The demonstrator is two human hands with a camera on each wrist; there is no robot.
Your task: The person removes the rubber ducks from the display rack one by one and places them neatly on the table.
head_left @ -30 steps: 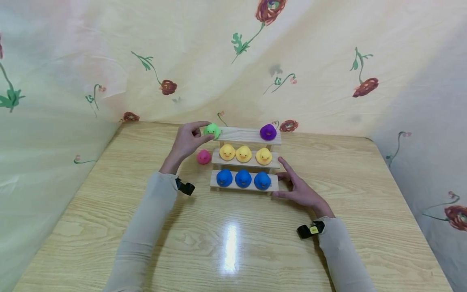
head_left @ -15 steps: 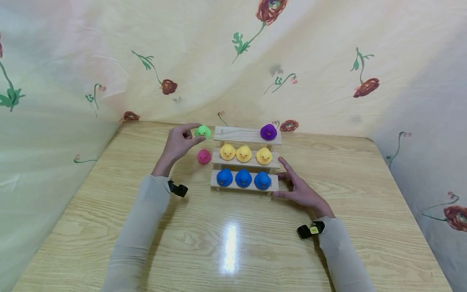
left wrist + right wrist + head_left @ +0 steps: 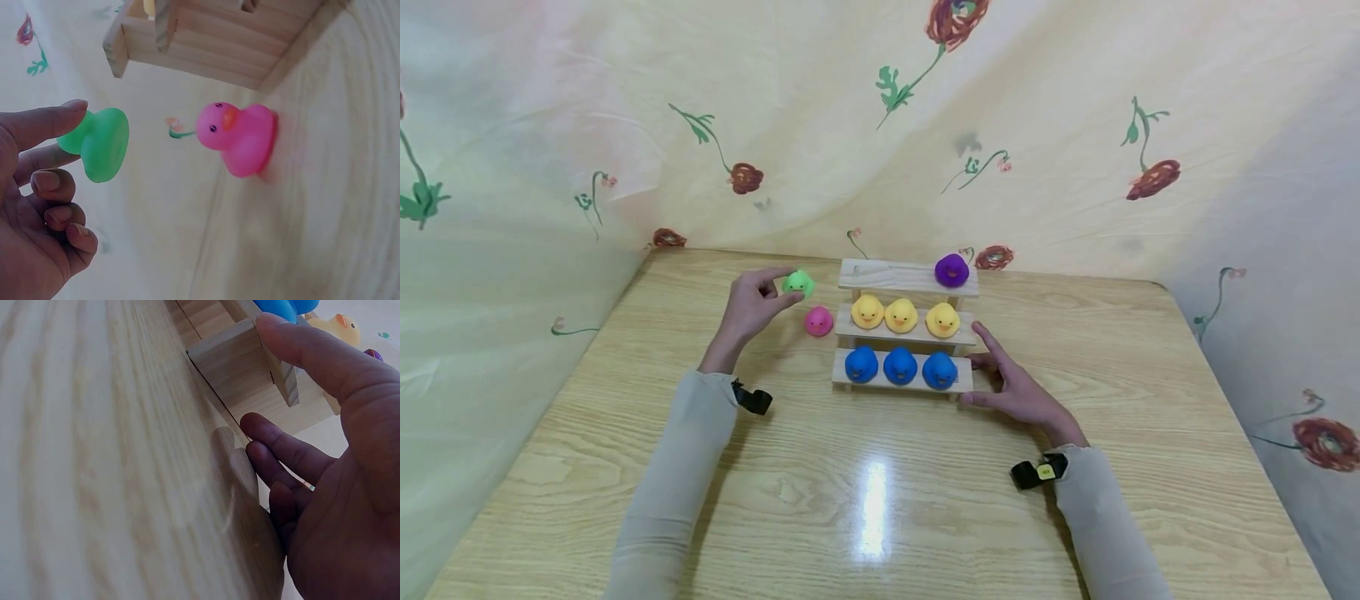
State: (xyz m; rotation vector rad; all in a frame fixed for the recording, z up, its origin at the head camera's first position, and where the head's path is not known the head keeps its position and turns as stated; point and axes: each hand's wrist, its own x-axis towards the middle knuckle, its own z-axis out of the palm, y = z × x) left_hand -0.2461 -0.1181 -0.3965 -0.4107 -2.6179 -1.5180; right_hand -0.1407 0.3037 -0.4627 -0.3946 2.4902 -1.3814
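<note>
Thumb and forefinger of a person's left hand [image 3: 749, 305] pinch a green duck [image 3: 797, 285], the other fingers [image 3: 53, 182] curled loosely toward the palm, as the left wrist view shows. The duck is held up off the table [image 3: 775, 492], left of a three-tier wooden stand [image 3: 883, 276] and apart from it, its face toward the person in the head view.

The right hand [image 3: 1022, 393] is at the stand's right end, thumb and forefinger spread well apart, the thumb tip at the near corner of the bottom shelf [image 3: 839, 369] and the forefinger tip at the end of the middle shelf [image 3: 843, 323]. It grips nothing; how firmly it touches the wood cannot be told.

Near the green duck, a pink duck [image 3: 818, 322] sits upright on the table, just beside the stand's left side. A purple duck [image 3: 952, 271] is toward the right end of the top shelf [image 3: 902, 280]. Three yellow ducks [image 3: 901, 317] line the middle shelf, two close together at left and one set apart at right. Three blue ducks [image 3: 900, 367] fill out a row on the bottom shelf.

Black devices [image 3: 752, 398] are strapped at both wrists, next to pale sleeves [image 3: 677, 467]. A bright reflection [image 3: 874, 512] marks the near tabletop, and a cloth [image 3: 820, 167] printed with red flowers hangs behind.
</note>
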